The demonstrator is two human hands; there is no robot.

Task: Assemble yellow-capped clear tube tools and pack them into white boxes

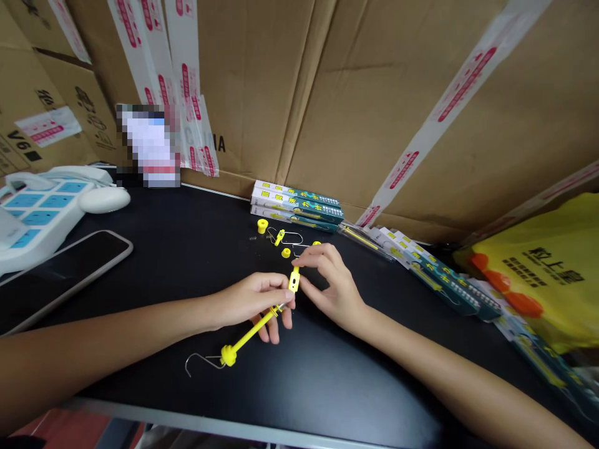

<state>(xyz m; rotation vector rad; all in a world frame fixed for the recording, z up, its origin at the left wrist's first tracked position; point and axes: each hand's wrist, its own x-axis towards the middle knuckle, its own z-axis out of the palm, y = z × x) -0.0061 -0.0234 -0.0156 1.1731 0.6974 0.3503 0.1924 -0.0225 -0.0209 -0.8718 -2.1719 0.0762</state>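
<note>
My left hand (pixel 255 299) is closed round the upper part of a yellow spring scale rod (pixel 255 330), held at a slant over the black table. A round yellow cap (pixel 228 355) and a bent wire hook (pixel 199 358) hang off its lower left end. At the upper end sits a flat yellow piece (pixel 294 280) with a slot. The thumb and forefinger of my right hand (pixel 334 284) meet at this end piece, the forefinger on its tip. Just beyond lie loose yellow caps (pixel 262 226), small springs (pixel 253 238) and a wire hook with a yellow piece (pixel 279 237).
Stacked spring scale boxes (pixel 297 206) stand at the back, with more boxes (pixel 435 274) along the right. A yellow bag (pixel 538 268) is at far right. A white power strip (pixel 51 199) and a phone (pixel 70 274) lie on the left. Cardboard (pixel 374 93) walls the back.
</note>
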